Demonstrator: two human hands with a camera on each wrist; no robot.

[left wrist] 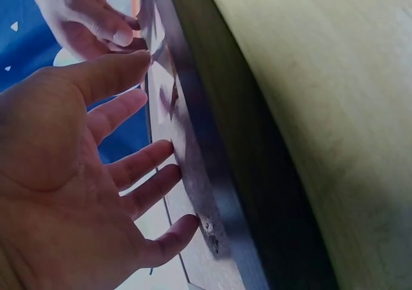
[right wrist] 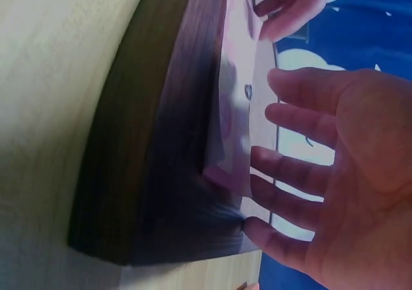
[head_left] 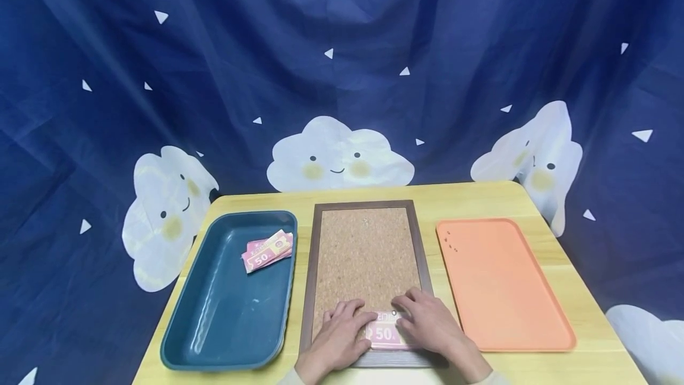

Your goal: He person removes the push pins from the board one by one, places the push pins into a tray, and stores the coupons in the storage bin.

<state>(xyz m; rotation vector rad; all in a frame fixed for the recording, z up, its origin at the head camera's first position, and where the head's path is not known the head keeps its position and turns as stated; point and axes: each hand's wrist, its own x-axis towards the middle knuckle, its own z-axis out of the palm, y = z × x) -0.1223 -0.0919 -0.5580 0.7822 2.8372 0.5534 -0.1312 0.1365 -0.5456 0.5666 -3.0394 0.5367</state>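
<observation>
A pink and cream paper coupon (head_left: 383,334) printed with "50" lies on the lower end of a framed cork board (head_left: 366,260). My left hand (head_left: 342,336) rests on the board at the coupon's left end, its thumb and index fingertip at the paper. At the other end my right hand (head_left: 430,321) touches the coupon and the board, with its fingers spread in the right wrist view. A small round pin (right wrist: 248,92) sits on the coupon near its upper edge. Part of the coupon's right end is hidden under my right hand in the head view.
Left of the board stands a deep blue-green tray (head_left: 219,314) holding several similar coupons (head_left: 268,251) in a loose pile. To the right lies a shallow orange tray (head_left: 504,290) with several tiny dark pieces (head_left: 450,243) in its upper left corner. A dark blue curtain (head_left: 342,34) hangs behind the table.
</observation>
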